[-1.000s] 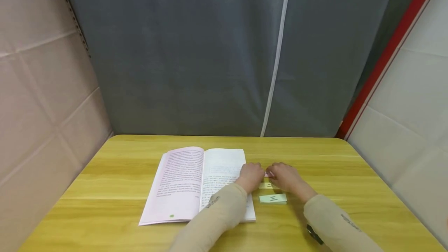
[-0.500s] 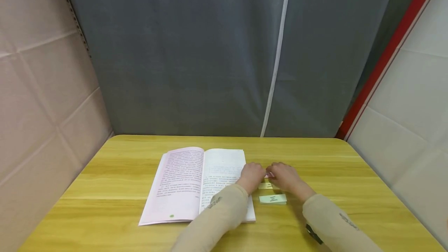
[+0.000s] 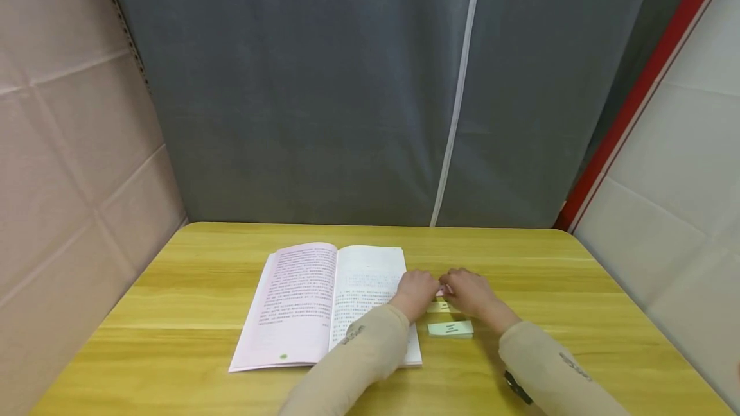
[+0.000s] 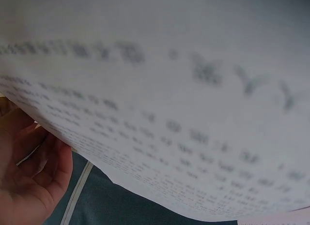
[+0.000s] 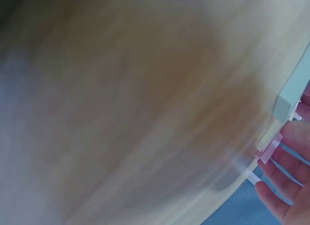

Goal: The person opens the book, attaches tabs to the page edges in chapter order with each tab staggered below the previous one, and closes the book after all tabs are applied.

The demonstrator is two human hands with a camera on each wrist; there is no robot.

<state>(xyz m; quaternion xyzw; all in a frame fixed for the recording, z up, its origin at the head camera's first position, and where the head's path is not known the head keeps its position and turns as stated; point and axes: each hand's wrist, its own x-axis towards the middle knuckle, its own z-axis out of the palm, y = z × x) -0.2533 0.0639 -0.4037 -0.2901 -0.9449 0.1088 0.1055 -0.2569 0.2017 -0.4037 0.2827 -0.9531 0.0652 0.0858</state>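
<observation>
On the yellow wooden bench (image 3: 520, 262), just right of an open book (image 3: 324, 303), both hands meet over a row of sticky-note pads. Left hand (image 3: 415, 293) lies across the book's right page edge, fingers curled toward a small pink pad (image 3: 444, 289); right hand (image 3: 471, 293) closes in from the other side, fingertips at the same pad. Both appear to pinch it, though how firmly the head view is too small to tell. Right wrist view: fingers (image 5: 290, 157) loosely spread beside pink (image 5: 270, 150) and pale green (image 5: 286, 101) pad edges, much blurred. Left wrist view shows only printed page (image 4: 184, 113) close up and a curled palm (image 4: 29, 176).

A yellow pad (image 3: 439, 306) sits just nearer, partly under the hands; a green pad (image 3: 451, 328) nearer again, apart from them.

Risks, as judged: a peeled sheet could tear or curl if pulled unevenly; the whole pad may lift instead of one sheet; the left forearm (image 3: 358, 358) resting on the book could drag or crease the page.
</observation>
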